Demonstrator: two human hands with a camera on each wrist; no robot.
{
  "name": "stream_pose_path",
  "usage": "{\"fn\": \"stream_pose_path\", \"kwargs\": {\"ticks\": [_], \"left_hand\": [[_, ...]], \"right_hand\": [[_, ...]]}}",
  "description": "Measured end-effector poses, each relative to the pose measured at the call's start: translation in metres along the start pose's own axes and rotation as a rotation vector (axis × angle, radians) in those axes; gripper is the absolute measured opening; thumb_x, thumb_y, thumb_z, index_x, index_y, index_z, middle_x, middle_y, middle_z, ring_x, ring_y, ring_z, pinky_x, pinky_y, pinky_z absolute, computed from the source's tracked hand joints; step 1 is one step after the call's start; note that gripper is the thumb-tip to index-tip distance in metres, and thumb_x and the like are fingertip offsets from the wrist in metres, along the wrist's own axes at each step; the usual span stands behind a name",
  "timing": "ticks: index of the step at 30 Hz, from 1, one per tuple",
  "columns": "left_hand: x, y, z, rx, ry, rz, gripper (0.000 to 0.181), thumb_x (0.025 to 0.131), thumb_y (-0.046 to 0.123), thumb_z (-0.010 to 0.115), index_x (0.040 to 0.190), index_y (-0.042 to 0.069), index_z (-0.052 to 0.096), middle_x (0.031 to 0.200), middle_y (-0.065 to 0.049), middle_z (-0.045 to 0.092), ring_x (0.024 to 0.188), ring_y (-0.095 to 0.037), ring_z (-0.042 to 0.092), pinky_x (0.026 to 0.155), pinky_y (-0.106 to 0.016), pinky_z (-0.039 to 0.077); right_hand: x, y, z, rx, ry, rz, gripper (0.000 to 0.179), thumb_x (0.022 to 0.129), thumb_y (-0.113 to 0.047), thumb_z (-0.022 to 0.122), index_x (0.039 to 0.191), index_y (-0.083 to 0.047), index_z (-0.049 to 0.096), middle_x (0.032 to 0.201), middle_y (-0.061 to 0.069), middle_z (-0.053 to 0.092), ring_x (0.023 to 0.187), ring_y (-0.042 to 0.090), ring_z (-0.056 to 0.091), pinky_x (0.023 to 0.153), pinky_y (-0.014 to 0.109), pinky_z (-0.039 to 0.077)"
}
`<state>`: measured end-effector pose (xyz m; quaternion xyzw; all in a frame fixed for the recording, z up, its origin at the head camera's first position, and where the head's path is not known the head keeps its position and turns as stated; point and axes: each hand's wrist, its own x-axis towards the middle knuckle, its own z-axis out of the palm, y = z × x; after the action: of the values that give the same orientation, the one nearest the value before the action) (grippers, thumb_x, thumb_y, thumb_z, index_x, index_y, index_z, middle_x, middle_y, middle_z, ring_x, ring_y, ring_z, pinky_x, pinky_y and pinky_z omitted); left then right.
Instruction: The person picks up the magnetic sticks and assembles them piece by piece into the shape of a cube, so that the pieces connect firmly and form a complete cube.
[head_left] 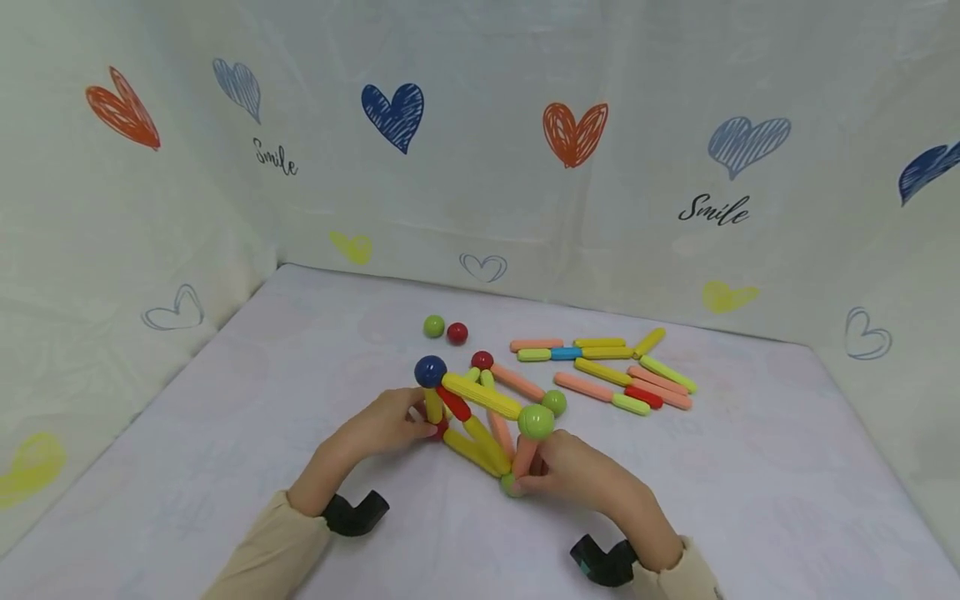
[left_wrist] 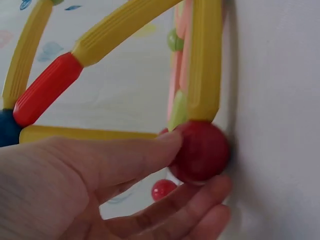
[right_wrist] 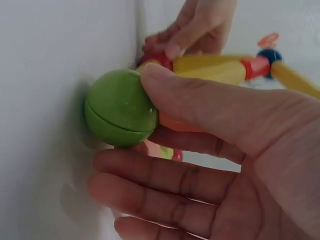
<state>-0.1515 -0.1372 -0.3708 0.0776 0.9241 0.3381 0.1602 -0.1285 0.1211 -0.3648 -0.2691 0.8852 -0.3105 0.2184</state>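
A frame of magnetic rods and balls stands between the hands. Its upper bar is a yellow rod [head_left: 482, 396] joining a blue ball [head_left: 431, 372] to a green ball [head_left: 536, 422]. A red and yellow diagonal slopes below it. My left hand [head_left: 390, 423] pinches the red ball [left_wrist: 201, 151] at the lower left corner, thumb on one side and fingers beneath. The right hand [head_left: 573, 468] holds the lower green ball [right_wrist: 121, 107] between thumb and fingers, where an orange rod [head_left: 525, 457] rises. Behind, more orange rods reach another red ball [head_left: 482, 360] and green ball [head_left: 554, 403].
A loose green ball [head_left: 434, 326] and red ball [head_left: 457, 334] lie behind the frame. Several loose rods, including a blue rod [head_left: 566, 353] and a red rod [head_left: 643, 397], are spread at the back right. A white curtain [head_left: 480, 183] with hearts borders the white table [head_left: 750, 483].
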Motion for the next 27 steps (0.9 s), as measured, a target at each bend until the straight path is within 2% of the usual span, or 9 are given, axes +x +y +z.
{"fn": "stream_pose_path", "kwargs": {"ticks": [4,8,12,15,18,20,23,25,27], "left_hand": [[0.006,-0.004,0.004,-0.026,0.072,0.011,0.037,0.086,0.012,0.065,0.121,0.006,0.055,0.101,-0.011,0.063,0.082,-0.017,0.058,0.076,-0.033,0.053],[0.01,-0.007,0.006,-0.052,0.136,0.031,0.029,0.087,0.011,0.064,0.115,0.005,0.057,0.102,-0.012,0.065,0.081,-0.017,0.061,0.077,-0.034,0.053],[0.011,-0.008,0.008,-0.06,0.171,0.04,0.024,0.086,0.011,0.065,0.109,0.005,0.058,0.103,-0.011,0.065,0.081,-0.017,0.062,0.077,-0.034,0.054],[0.01,-0.007,0.008,-0.017,0.171,0.008,0.025,0.086,0.014,0.065,0.108,0.004,0.059,0.1,-0.01,0.065,0.082,-0.017,0.061,0.077,-0.034,0.053],[0.0,0.0,0.004,0.08,0.136,-0.033,0.019,0.087,0.016,0.065,0.1,0.003,0.061,0.085,-0.006,0.063,0.075,-0.016,0.057,0.071,-0.03,0.052],[-0.01,0.009,-0.001,0.125,0.094,-0.026,0.015,0.086,0.017,0.065,0.093,0.005,0.062,0.076,-0.003,0.059,0.069,-0.015,0.052,0.064,-0.026,0.049],[-0.026,0.023,-0.009,0.1,0.007,0.095,0.009,0.086,0.016,0.066,0.087,0.008,0.065,0.069,0.0,0.057,0.064,-0.012,0.05,0.059,-0.022,0.045],[-0.034,0.032,-0.011,0.036,-0.072,0.189,0.01,0.085,0.016,0.067,0.092,0.009,0.067,0.07,0.0,0.06,0.064,-0.011,0.052,0.058,-0.021,0.045],[-0.039,0.039,-0.01,-0.019,-0.151,0.263,0.018,0.085,0.018,0.067,0.101,0.009,0.067,0.07,-0.001,0.063,0.062,-0.01,0.054,0.057,-0.02,0.045]], "right_hand": [[0.0,-0.01,0.011,-0.068,0.011,-0.045,0.006,0.083,-0.024,0.069,0.086,-0.018,0.068,0.073,-0.013,0.056,0.066,0.001,0.049,0.063,0.017,0.043],[0.001,-0.02,0.023,-0.199,0.051,-0.094,0.009,0.085,-0.026,0.067,0.084,-0.018,0.063,0.066,-0.014,0.05,0.056,-0.001,0.043,0.055,0.015,0.039],[0.002,-0.027,0.032,-0.336,0.119,-0.119,0.011,0.085,-0.026,0.066,0.079,-0.019,0.06,0.056,-0.013,0.041,0.049,0.0,0.036,0.049,0.016,0.033],[0.001,-0.029,0.032,-0.333,0.109,-0.086,0.011,0.085,-0.027,0.066,0.081,-0.018,0.061,0.054,-0.012,0.037,0.048,0.0,0.035,0.047,0.017,0.031],[-0.002,-0.027,0.022,-0.264,0.068,-0.019,0.011,0.084,-0.025,0.068,0.087,-0.016,0.063,0.06,-0.011,0.043,0.053,0.002,0.041,0.051,0.016,0.037],[-0.005,-0.023,0.012,-0.256,0.082,0.017,0.013,0.083,-0.022,0.07,0.09,-0.014,0.063,0.067,-0.009,0.048,0.061,0.005,0.045,0.057,0.018,0.042],[-0.007,-0.011,-0.002,-0.311,0.199,0.04,0.015,0.081,-0.015,0.071,0.094,-0.011,0.065,0.082,-0.004,0.053,0.076,0.01,0.047,0.068,0.024,0.047],[-0.007,-0.001,-0.01,-0.331,0.275,0.059,0.017,0.079,-0.011,0.073,0.095,-0.011,0.066,0.091,-0.001,0.054,0.083,0.013,0.048,0.073,0.029,0.048],[-0.007,0.008,-0.016,-0.309,0.314,0.094,0.021,0.078,-0.011,0.073,0.098,-0.013,0.067,0.095,0.001,0.053,0.087,0.014,0.048,0.076,0.031,0.048]]}}
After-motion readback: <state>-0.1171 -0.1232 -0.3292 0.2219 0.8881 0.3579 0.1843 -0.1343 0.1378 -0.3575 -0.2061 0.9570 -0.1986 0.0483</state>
